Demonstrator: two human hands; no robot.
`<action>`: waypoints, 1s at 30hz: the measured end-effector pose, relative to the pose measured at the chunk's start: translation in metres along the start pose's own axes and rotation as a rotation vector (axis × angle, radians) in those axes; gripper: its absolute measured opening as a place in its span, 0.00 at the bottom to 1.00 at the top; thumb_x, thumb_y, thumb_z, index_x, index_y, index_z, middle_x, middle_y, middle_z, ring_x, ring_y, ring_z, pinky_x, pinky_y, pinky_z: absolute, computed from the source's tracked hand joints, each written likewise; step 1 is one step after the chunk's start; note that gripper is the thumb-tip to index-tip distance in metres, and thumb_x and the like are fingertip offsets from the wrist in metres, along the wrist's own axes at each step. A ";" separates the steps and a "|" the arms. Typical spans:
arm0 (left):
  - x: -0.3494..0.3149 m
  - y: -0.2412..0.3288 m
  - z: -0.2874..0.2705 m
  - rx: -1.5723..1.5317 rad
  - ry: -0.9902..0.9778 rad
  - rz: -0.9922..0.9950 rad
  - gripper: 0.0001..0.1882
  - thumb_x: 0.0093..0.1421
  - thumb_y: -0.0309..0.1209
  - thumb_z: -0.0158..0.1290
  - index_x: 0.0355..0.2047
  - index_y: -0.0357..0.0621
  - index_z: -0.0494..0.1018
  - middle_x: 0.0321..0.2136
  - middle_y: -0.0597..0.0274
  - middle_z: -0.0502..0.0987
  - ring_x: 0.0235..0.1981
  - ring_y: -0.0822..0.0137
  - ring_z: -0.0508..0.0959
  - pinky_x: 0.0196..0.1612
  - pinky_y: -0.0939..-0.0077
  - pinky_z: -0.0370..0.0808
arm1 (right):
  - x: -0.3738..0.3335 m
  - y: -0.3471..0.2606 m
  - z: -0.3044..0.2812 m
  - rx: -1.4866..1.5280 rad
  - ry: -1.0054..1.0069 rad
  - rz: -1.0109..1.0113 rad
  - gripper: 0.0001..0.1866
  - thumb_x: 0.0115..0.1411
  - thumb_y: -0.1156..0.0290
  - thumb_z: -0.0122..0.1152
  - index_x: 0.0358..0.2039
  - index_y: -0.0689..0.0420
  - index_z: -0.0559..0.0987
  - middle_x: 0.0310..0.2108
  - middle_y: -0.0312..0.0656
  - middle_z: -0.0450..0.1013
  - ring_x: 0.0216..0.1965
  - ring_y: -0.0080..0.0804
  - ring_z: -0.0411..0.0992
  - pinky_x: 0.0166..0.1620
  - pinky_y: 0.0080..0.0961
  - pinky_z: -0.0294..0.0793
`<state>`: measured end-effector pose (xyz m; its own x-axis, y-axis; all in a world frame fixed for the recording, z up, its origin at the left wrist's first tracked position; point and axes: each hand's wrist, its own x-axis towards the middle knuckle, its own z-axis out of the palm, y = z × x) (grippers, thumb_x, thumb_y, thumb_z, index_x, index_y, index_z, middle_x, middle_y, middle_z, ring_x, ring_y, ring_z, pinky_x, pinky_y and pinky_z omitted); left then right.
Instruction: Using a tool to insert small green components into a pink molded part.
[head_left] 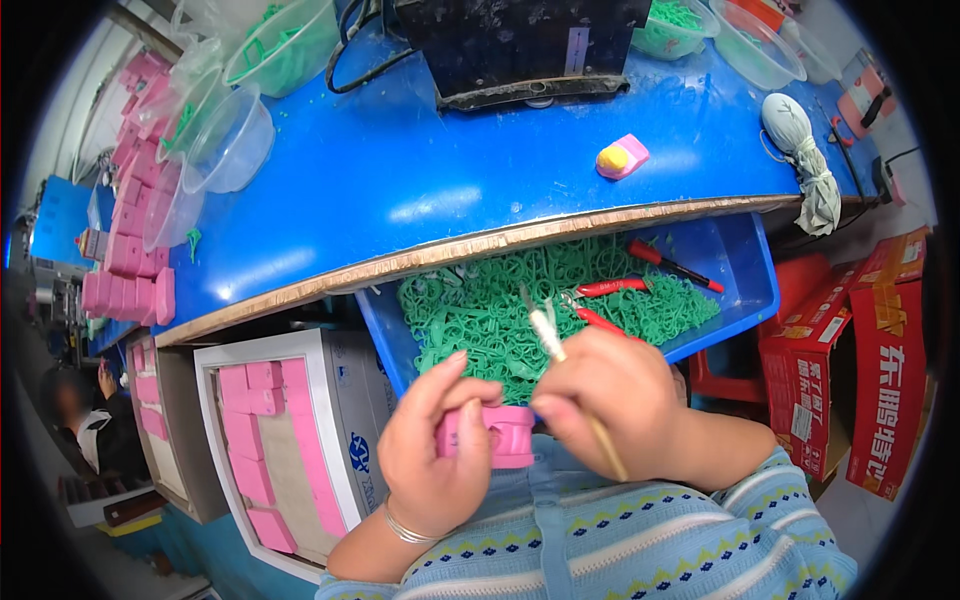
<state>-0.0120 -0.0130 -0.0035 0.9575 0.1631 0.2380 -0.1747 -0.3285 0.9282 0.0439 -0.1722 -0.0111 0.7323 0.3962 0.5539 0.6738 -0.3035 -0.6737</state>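
My left hand [430, 455] is wrapped round a pink rubber mould block [513, 438] with a hollow in its side, held in front of my body. Close beside it, my right hand [615, 390] grips a slim wooden-handled tool [606, 446]. White wrapping and a thin metal tip stick out past the fingers, pointing up and away from the block. Beneath both hands lies a blue tray [758, 275] heaped with green wax pieces [470, 320]. Red-handled pliers [612, 287] and a red-and-black marker [675, 266] rest on the heap.
The blue tabletop [400, 160] bears a pink block with a yellow top [622, 157], a black machine [530, 45] and clear plastic bowls [230, 140]. Pink blocks [130, 240] are stacked at left; more fill a white box [270, 440]. Red cartons [885, 360] stand right. A person [90, 430] is far left.
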 end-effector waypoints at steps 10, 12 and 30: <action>0.009 -0.020 -0.034 0.013 -0.125 -0.195 0.06 0.59 0.20 0.48 0.25 0.36 0.64 0.26 0.55 0.73 0.24 0.69 0.77 0.25 0.78 0.75 | 0.001 0.022 -0.026 -0.071 -0.199 0.205 0.16 0.53 0.69 0.61 0.42 0.57 0.73 0.33 0.47 0.69 0.30 0.41 0.69 0.32 0.34 0.69; 0.007 -0.017 -0.031 -0.084 -0.083 -0.408 0.07 0.58 0.17 0.47 0.38 0.34 0.67 0.31 0.56 0.72 0.26 0.70 0.78 0.24 0.82 0.75 | 0.004 0.021 -0.021 -0.359 -0.131 0.133 0.17 0.50 0.68 0.63 0.41 0.57 0.73 0.43 0.49 0.66 0.42 0.46 0.67 0.44 0.40 0.67; 0.002 -0.030 -0.030 0.089 -0.295 -0.262 0.14 0.55 0.14 0.48 0.42 0.34 0.68 0.34 0.57 0.72 0.28 0.72 0.79 0.20 0.87 0.74 | -0.010 0.041 0.005 -0.602 -0.685 0.057 0.12 0.46 0.68 0.54 0.33 0.55 0.74 0.22 0.40 0.66 0.25 0.35 0.72 0.26 0.31 0.71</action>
<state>-0.0117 0.0251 -0.0227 0.9941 -0.0179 -0.1073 0.0917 -0.3923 0.9153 0.0635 -0.1847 -0.0467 0.6767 0.7361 -0.0139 0.7168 -0.6631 -0.2157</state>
